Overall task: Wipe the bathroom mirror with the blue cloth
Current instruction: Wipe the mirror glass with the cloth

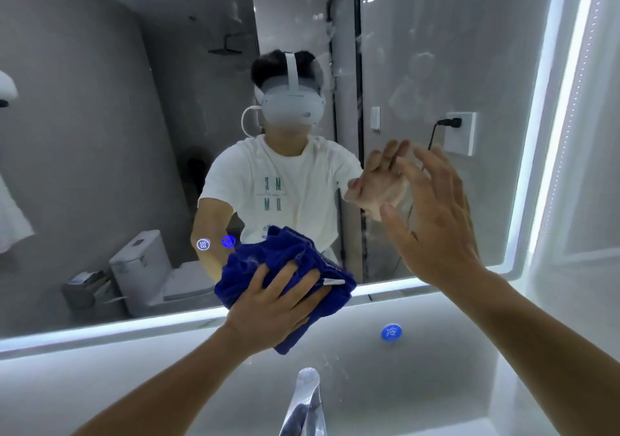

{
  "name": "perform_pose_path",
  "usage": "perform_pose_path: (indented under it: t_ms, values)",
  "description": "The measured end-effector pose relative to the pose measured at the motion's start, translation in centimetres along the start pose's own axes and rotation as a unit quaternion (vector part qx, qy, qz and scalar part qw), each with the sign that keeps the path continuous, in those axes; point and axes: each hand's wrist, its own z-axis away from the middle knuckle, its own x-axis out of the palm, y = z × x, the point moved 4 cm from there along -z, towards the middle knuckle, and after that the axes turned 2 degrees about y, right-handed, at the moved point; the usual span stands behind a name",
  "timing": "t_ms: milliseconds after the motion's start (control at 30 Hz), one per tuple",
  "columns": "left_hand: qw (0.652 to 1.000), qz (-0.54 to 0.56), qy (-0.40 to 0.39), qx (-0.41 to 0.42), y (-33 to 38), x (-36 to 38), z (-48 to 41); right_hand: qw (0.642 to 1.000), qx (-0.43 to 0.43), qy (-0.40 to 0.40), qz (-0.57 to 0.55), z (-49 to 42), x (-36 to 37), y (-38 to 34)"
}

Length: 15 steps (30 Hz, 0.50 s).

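The bathroom mirror (100, 133) fills most of the view, with a lit strip along its bottom and right edges. A bunched blue cloth (268, 261) is pressed against the mirror's lower edge under my left hand (278, 301), whose fingers are spread flat over it. Higher and to the right, my right hand (436, 221) has its fingers apart and its palm toward the glass, holding nothing; it is at or just off the surface. Smears show on the glass at the upper right.
A chrome tap (307, 402) stands below at the front centre. A round blue cold-water sticker (391, 332) sits on the wall under the mirror. Two glowing touch buttons (216, 243) are on the glass left of the cloth. The reflection shows a toilet and a wall socket.
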Motion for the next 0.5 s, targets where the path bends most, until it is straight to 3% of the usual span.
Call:
perform_pose_path:
  t_ms: [133,300,500]
  values:
    - [1.0,0.007,0.01,0.002,-0.5,-0.8,-3.8,0.999,0.015,0.03,0.001,-0.4,-0.8,1.5]
    - [0.992,0.044,0.054,-0.105,-4.9,-1.4,-14.2,0.998,0.023,0.066,0.001,-1.3,-2.6,2.4]
    - [0.988,0.024,0.088,-0.123,-4.0,-0.7,-12.1,0.996,0.041,0.077,-0.012,-1.2,-3.8,3.2]
